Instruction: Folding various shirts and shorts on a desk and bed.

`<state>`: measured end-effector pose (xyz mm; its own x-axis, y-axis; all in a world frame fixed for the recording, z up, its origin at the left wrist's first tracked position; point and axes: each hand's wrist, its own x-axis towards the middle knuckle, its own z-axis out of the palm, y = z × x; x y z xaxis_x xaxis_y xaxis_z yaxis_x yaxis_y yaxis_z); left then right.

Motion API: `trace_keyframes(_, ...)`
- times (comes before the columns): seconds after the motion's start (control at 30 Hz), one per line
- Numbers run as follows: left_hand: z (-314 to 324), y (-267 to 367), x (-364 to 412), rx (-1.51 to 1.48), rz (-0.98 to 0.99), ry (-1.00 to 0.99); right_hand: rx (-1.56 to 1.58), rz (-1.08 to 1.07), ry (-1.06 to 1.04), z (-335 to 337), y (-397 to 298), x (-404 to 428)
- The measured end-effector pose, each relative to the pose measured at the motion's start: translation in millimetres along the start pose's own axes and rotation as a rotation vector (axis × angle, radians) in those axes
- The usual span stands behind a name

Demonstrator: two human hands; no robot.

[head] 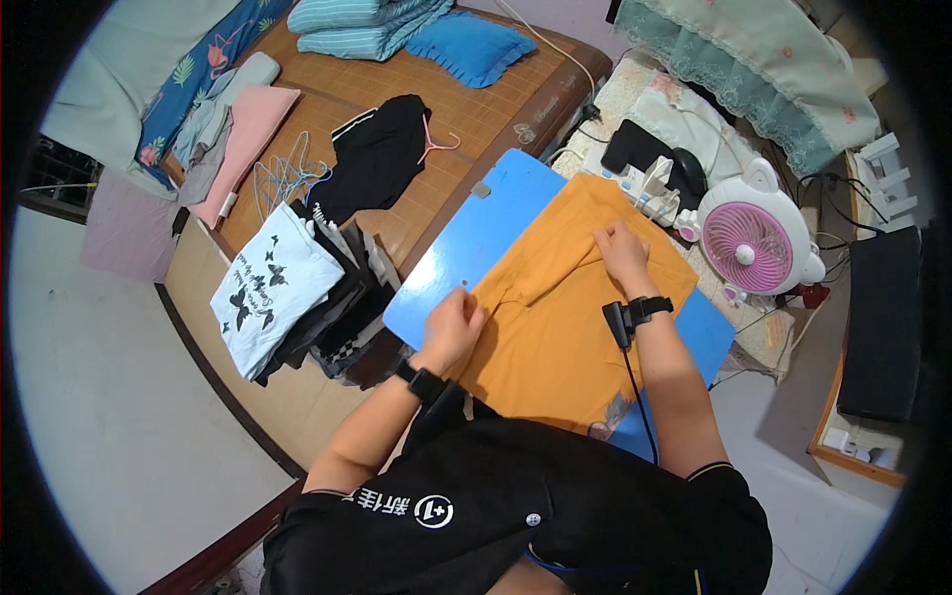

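An orange garment [565,327] lies spread over a blue tabletop [446,275], with a fold running across its upper part. Its left edge is pinched in my left hand [454,323]. Farther up and to the right, my right hand [623,253] has its fingertips closed on the fabric beside the fold. Part of a printed design [610,418] shows at the garment's near edge, close to my body. Black straps circle both wrists, and a cable hangs from the right one.
Left of the tabletop stands a stack of folded clothes, a white printed shirt [279,286] on top. Black clothing [383,160], a pink hanger [437,141] and wire hangers [290,178] lie on the bed mat. A pink-and-white fan [747,238] and power strip [647,190] sit at right.
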<state>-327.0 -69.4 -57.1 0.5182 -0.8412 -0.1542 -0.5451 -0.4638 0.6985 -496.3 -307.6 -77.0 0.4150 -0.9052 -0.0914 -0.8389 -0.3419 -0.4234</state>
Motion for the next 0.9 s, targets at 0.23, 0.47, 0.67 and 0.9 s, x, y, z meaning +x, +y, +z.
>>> trace_keyframes(0.23,-15.6,-28.2,-63.0,0.246,0.117,-0.084,-0.004,-0.007,-0.004,10.4,12.5,-0.8)
trace_keyframes(0.47,-8.8,-44.4,-79.5,0.207,0.214,0.086,0.209,0.149,-0.021,24.2,38.3,13.3)
trace_keyframes(0.67,-25.3,-42.2,-76.4,0.169,0.235,0.104,0.579,0.094,0.000,19.8,43.3,18.4)
trace_keyframes(0.9,36.3,25.1,-3.5,-0.569,-0.071,-0.191,0.489,0.094,-0.043,16.3,45.9,10.6)
